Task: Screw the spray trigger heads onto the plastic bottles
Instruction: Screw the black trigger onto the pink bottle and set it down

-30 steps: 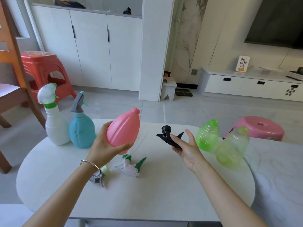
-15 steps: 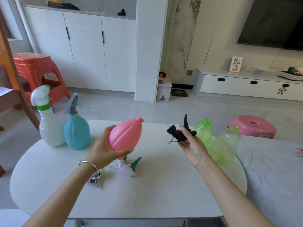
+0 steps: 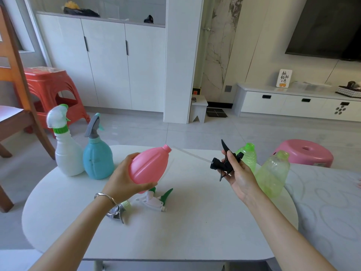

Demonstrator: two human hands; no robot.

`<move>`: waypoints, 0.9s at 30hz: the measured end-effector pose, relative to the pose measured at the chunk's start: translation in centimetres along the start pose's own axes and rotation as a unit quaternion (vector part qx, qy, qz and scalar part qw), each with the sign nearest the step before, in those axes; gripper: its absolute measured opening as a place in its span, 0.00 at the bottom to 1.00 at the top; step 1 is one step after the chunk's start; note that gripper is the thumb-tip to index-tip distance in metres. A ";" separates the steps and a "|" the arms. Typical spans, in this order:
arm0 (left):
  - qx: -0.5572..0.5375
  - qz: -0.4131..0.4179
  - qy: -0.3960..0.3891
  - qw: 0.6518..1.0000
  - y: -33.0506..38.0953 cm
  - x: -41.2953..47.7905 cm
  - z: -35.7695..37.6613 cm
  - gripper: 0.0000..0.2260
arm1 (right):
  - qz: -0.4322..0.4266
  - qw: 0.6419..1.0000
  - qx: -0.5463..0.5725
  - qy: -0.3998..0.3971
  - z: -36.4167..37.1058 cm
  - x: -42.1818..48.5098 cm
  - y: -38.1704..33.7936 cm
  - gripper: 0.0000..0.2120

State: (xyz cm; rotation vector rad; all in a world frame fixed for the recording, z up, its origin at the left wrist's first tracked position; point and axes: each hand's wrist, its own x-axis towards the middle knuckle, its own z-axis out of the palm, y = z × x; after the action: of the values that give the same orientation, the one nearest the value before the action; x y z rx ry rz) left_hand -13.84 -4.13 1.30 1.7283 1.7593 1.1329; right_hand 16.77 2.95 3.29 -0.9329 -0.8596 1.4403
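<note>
White bottle [image 3: 66, 153], blue bottle [image 3: 97, 159] capped, left of pink bottle [image 3: 149, 167] gripped by left hand [image 3: 123, 182]; right hand [image 3: 241, 176] pinches black trigger head [image 3: 219, 165]; green bottles [image 3: 273, 173] uncapped.

"柿柿如意" on white plaque [image 3: 284, 78]

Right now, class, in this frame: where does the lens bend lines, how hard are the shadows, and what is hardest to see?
Head view: the wide lens tilts the cabinet edges at left; soft light, faint shadows under the loose heads on the table; the clear tube on the black head nearly vanishes.
</note>
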 end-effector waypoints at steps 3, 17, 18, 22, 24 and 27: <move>0.046 0.022 -0.017 0.999 -0.3 0.1 0.2 0.45 | -0.006 0.998 -0.066 -0.020 0.0 -0.2 0.0 0.08; 0.065 0.101 -0.126 0.985 2.6 -1.0 1.7 0.44 | 0.045 0.973 -0.189 -0.124 2.5 -1.5 0.9 0.14; 0.054 0.094 -0.124 0.986 2.6 -1.0 1.7 0.44 | 0.040 0.970 -0.195 -0.137 2.7 -1.6 0.8 0.13; 0.005 0.069 -0.131 0.989 2.7 -1.1 1.2 0.43 | 0.014 0.960 -0.210 -0.183 3.0 -1.8 0.1 0.21; -0.061 0.032 -0.140 0.988 3.0 -1.0 0.8 0.44 | 0.006 0.965 -0.191 -0.181 3.2 -2.0 0.0 0.24; -0.147 -0.010 -0.142 0.979 2.9 -1.0 0.0 0.45 | -0.006 0.979 -0.136 -0.154 3.9 -2.0 0.1 0.20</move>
State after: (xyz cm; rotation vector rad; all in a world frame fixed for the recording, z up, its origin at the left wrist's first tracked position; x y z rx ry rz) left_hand -11.91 -5.42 3.33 1.5989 1.3608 1.0198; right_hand 13.23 0.93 4.96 -0.9138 -1.3152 1.5036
